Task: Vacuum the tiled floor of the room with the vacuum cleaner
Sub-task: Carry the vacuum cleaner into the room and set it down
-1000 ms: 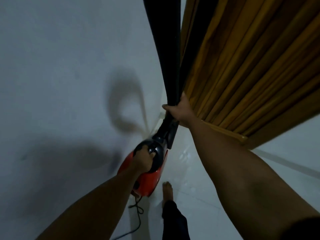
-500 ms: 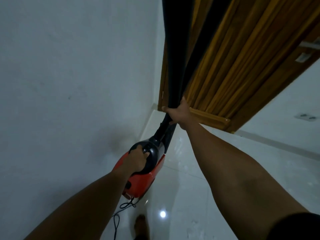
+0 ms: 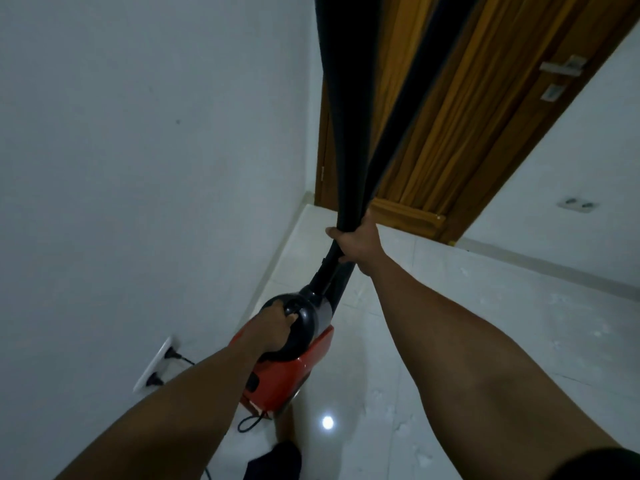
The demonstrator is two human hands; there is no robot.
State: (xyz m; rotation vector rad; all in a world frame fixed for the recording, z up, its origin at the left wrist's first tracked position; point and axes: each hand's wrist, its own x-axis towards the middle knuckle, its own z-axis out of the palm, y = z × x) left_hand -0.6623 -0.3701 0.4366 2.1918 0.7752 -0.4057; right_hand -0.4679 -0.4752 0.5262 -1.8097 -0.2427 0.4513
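A red and black vacuum cleaner (image 3: 284, 372) hangs in front of me above the glossy white tiled floor (image 3: 450, 341). My left hand (image 3: 273, 327) grips its black handle at the top of the body. My right hand (image 3: 356, 244) grips the black tube (image 3: 346, 133), which rises out of the top of the frame; the nozzle is out of sight. The vacuum's black cord (image 3: 249, 422) loops below the red body.
A white wall (image 3: 138, 168) runs along the left with a socket plate (image 3: 154, 363) holding two plugs. A wooden door (image 3: 467, 116) with a metal handle (image 3: 562, 67) stands ahead in the corner. A second socket (image 3: 576, 205) sits low on the right wall. White specks lie on the tiles.
The view has pulled back from the door and corner, showing more floor, the door handle and the wall sockets. Both hands keep their hold on the vacuum.
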